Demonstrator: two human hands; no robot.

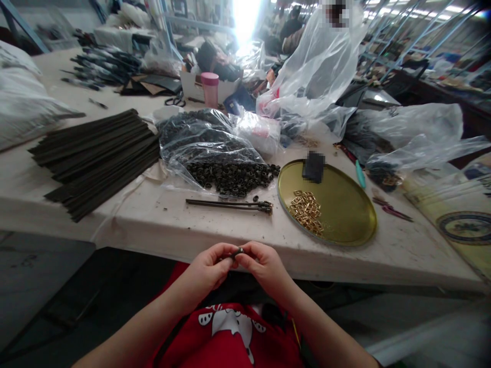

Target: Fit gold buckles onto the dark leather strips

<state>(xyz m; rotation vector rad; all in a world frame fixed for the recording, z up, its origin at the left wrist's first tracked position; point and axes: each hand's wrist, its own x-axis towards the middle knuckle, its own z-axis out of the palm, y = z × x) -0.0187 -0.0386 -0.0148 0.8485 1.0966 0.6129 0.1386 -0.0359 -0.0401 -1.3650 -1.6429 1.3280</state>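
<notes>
My left hand (215,266) and my right hand (261,263) meet at the table's front edge, both pinching a small dark strap piece (237,252) with a tiny shiny spot. Most of it is hidden by the fingers. Beyond them on the table lie a few thin dark straps (230,205) with metal pieces at their right ends. Behind these is a heap of small dark loops (233,178), partly under a clear plastic bag (207,135). To the right, gold-coloured buckles (306,210) lie on a round gold tray (345,212).
Long dark strips (103,158) are stacked at the left. A pink-lidded jar (209,89), scissors (175,100) and a cardboard box (192,86) stand or lie behind. Right of the tray are a teal tool (360,174) and a red-handled tool (397,212).
</notes>
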